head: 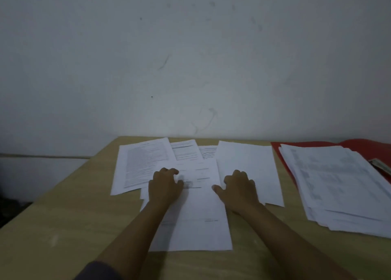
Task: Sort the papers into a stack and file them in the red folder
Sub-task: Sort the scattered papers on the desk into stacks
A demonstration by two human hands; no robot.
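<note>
Several loose white papers lie spread over the middle of the wooden table (53,226). A printed sheet (143,163) is at the left, a blank sheet (247,169) at the right, and a near sheet (196,222) in front. My left hand (164,186) rests palm down on the middle papers, fingers curled. My right hand (240,187) presses flat on the papers beside it, thumb out to the left. At the far right an open red folder (359,146) holds a thick stack of papers (338,186).
A bare grey wall rises right behind the table. The table's left edge runs diagonally, with dark floor beyond it. A small dark object (380,165) lies on the folder at the right edge.
</note>
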